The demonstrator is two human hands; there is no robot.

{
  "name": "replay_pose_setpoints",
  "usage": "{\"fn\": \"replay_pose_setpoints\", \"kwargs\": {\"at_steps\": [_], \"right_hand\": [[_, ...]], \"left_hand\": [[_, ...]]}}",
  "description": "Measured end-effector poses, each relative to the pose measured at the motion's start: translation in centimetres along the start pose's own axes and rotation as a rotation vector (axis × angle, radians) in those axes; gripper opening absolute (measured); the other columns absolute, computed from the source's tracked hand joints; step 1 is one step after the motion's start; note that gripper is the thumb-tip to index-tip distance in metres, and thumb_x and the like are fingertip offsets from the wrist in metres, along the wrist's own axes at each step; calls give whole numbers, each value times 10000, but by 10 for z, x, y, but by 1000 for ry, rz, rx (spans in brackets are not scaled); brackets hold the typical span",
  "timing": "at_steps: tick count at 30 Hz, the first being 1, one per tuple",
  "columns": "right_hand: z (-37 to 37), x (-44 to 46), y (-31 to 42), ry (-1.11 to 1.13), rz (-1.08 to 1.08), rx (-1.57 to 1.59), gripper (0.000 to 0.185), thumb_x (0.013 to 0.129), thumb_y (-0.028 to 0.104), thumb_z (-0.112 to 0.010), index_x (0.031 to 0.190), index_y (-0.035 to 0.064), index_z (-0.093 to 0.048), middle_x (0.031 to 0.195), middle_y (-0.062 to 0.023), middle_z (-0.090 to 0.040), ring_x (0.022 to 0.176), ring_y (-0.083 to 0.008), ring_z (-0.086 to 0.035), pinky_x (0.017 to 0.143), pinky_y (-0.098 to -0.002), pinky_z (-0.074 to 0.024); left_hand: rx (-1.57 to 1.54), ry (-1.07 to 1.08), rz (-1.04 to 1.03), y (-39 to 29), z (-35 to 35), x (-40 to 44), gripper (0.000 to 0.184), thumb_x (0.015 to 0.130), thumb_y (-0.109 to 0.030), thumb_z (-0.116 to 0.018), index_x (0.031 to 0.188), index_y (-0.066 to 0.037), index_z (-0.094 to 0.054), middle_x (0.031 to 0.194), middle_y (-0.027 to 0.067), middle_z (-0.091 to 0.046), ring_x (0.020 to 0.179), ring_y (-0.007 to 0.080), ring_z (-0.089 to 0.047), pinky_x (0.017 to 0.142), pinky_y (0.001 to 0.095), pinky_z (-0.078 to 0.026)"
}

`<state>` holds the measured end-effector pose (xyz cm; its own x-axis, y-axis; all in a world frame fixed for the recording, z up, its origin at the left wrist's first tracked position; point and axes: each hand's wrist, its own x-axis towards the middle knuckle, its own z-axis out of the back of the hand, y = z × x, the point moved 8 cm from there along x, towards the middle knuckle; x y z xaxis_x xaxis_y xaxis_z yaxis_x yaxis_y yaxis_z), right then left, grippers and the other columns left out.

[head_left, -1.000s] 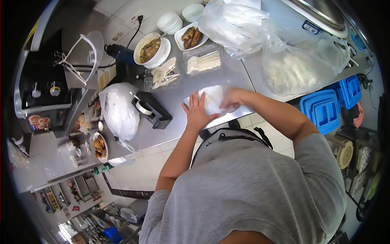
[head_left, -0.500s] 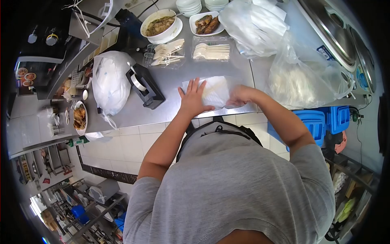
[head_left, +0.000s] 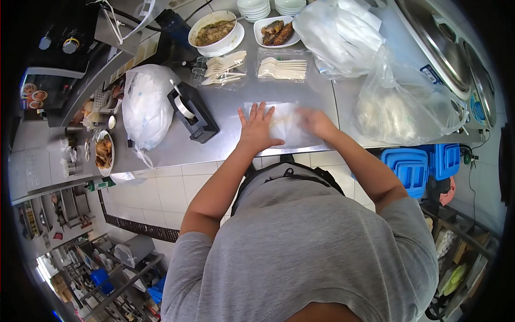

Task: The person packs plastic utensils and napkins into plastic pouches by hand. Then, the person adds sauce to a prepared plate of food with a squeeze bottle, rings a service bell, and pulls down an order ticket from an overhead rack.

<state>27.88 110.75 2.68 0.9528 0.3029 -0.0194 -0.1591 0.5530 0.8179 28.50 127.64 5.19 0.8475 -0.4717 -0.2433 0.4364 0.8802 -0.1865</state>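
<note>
On the steel counter lies a thin, flat white packet that looks like a paper napkin in clear plastic, with a faint beige strip showing through. My left hand presses on its left part, palm down and fingers spread. At the packet's right side is my right hand, smeared by motion, so its fingers cannot be made out. Beyond the hands are two clear bags of pale disposable cutlery, one with loose forks and one with a neat row of forks. A black tape dispenser stands to the left.
A white plastic bag sits at the left, and other bags lie at the right. A bowl of food, a dish of fried pieces and stacked white bowls line the back. Blue bins stand below the counter's right side.
My right hand has moved slightly up, and the packet now looks flatter and wider to the right. My left hand stays spread on it. The view has shifted slightly.
</note>
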Motion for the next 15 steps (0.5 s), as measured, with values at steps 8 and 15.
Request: {"fn": "replay_pose_setpoints", "kwargs": {"at_steps": [8,15], "right_hand": [[-5,-7,-1,61,35,-123,439,790,228,-658,1211,126,-582,898,-135,-639,746,-265,-595,726,-356,-481],[-5,-1,18,62,-4,-266,393,820,322,-631,1162,131,-604,1048,-140,-648,901,-318,-625,802,-393,-484]], "left_hand": [[-21,-36,-28,2,3,0,1033,553,-594,-763,1393,-128,-383,1488,170,-238,1402,343,-155,1070,643,25],[-30,-56,-43,3,5,0,1034,544,-598,-765,1390,-133,-392,1496,179,-214,1411,348,-113,1070,641,35]]}}
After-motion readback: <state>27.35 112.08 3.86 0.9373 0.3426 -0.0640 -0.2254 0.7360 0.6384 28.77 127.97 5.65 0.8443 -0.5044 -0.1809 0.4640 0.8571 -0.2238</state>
